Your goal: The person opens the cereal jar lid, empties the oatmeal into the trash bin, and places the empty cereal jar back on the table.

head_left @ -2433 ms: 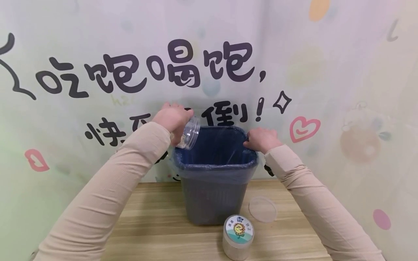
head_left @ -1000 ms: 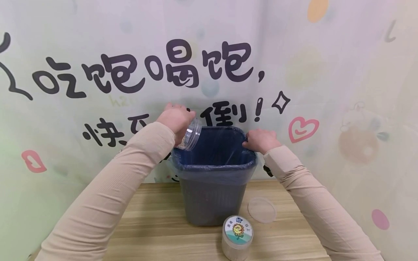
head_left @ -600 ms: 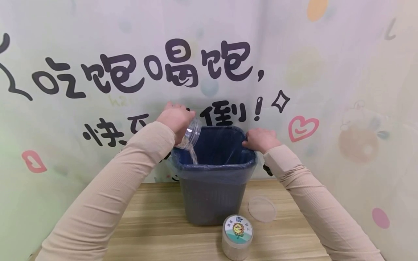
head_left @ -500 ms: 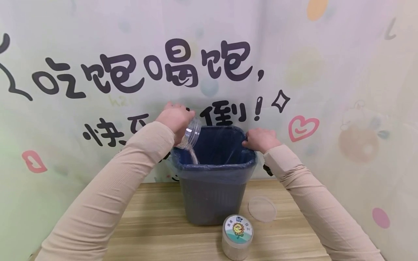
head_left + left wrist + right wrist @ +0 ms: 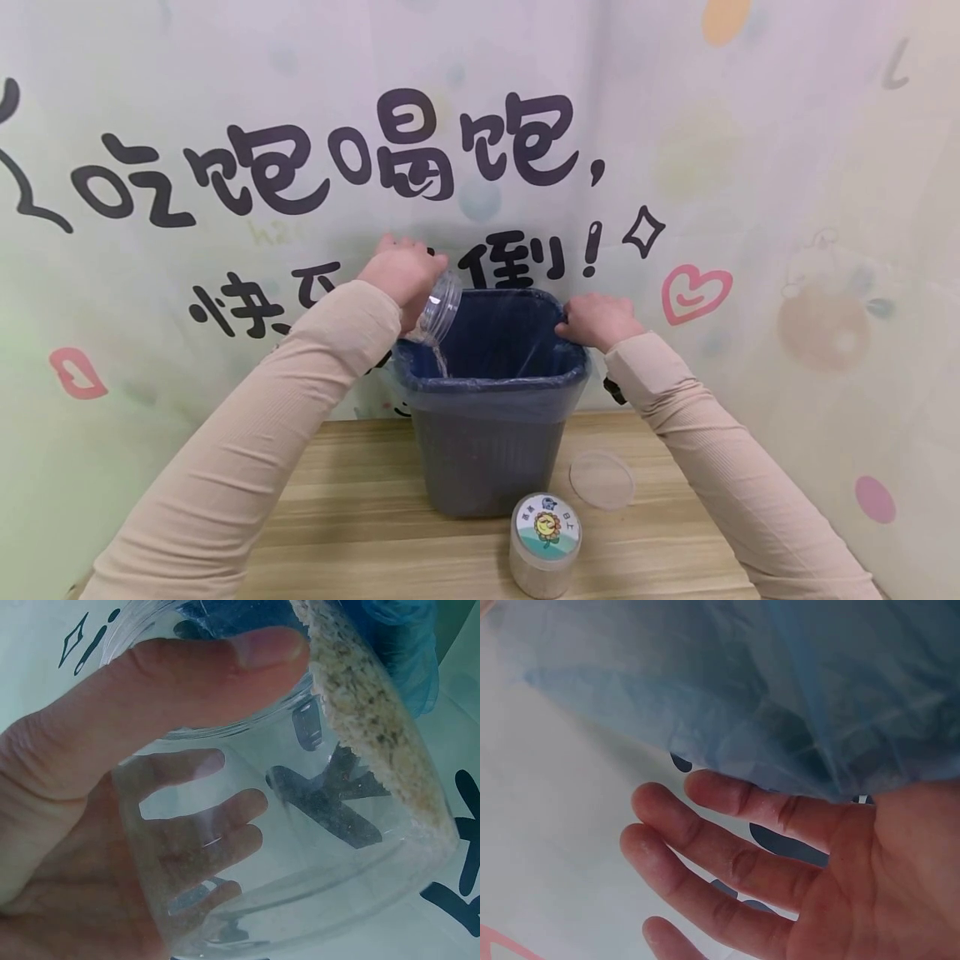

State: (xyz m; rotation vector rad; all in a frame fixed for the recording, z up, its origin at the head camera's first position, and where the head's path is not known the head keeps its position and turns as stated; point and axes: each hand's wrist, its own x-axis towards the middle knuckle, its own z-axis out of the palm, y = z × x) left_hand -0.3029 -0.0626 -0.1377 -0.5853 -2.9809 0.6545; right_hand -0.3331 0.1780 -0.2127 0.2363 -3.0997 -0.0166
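My left hand (image 5: 401, 271) grips a clear plastic jar (image 5: 441, 308) tilted over the left rim of a dark blue trash can (image 5: 491, 458). A thin stream of pale grains (image 5: 441, 360) falls from the jar's mouth into the can. In the left wrist view, pale flaky grains with dark specks (image 5: 367, 712) lie along the jar's lower side, and my thumb presses near its neck. My right hand (image 5: 600, 321) holds the can's right rim, its thumb at the inner edge. In the right wrist view, the other fingers (image 5: 727, 862) extend outside, beside the thin plastic liner (image 5: 727, 697).
A lidded jar (image 5: 546, 546) with a sunflower label stands in front of the can on the wooden table (image 5: 337, 517). A clear round disc (image 5: 602, 481) lies to the can's right. Behind stands a pale printed backdrop (image 5: 480, 50) with large black characters.
No stream showed at first. Grains then began falling from the tilted jar into the trash can, and the stream is now thinner than half a second ago. Both hands stay nearly in place.
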